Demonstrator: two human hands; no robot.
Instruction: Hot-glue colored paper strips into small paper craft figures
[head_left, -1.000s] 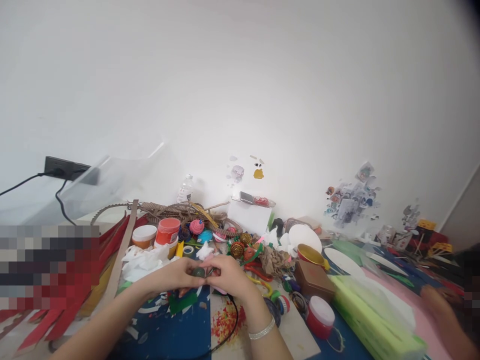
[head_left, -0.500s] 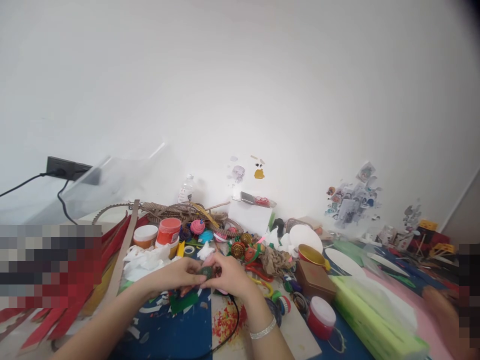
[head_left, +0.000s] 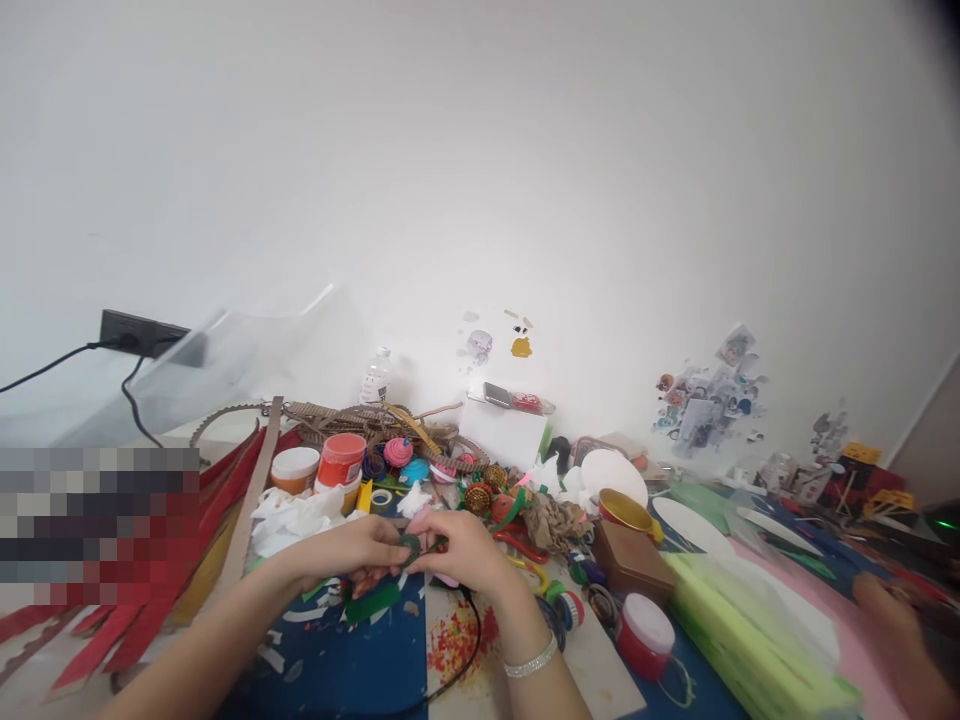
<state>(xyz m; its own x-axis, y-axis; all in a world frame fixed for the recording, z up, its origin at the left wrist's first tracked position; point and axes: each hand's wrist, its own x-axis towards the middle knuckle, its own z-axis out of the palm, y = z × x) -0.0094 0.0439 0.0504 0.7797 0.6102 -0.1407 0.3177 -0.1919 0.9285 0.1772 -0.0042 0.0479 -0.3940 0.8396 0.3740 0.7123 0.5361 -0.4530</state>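
My left hand (head_left: 360, 552) is closed, its thumb and fingers pinching a small dark green round piece (head_left: 409, 548). On the other side of that piece, my right hand (head_left: 457, 550) has its fingertips curled together against it. A bit of dark green also shows between my right fingers, though its shape is mostly covered. Below my left hand lies a flat bright green piece (head_left: 373, 603), among white paper scraps. A black cord (head_left: 475, 650) runs down from beneath my right hand. Crumpled white tissue (head_left: 414, 500) sits just behind both hands.
Tubs (head_left: 343, 462), white cloth (head_left: 296, 522) and cardboard strips (head_left: 360, 420) crowd the left and back. A brown box (head_left: 634, 560), a red jar with a white lid (head_left: 646, 636) and a green-yellow block (head_left: 750, 630) stand right. Another person's hand (head_left: 896, 630) is at far right.
My fingers have shifted slightly around the green piece, and the two hands are a little further apart. The other person's hand at far right has moved slightly.
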